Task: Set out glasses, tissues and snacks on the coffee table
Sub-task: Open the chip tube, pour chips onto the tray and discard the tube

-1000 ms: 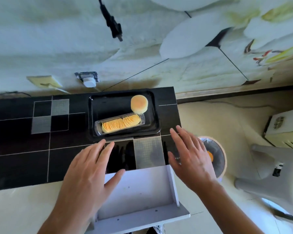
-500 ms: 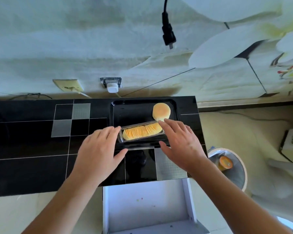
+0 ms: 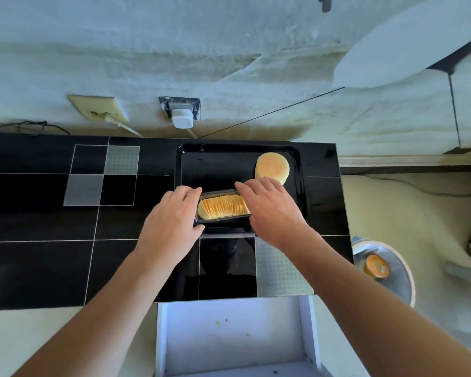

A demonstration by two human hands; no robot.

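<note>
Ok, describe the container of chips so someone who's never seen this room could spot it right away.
Find the black tiled table against the wall, then the black tray at its right end. The chip container lies along the tray's near edge, with the left hand and right hand at its ends. Unlike the round bun behind it, it is long, clear and packed with thin yellow chips.

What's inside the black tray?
The black tray holds a clear box of stacked yellow crisps and a round bun. The left hand and right hand grip the box ends, hiding those ends and the tray beneath.
</note>
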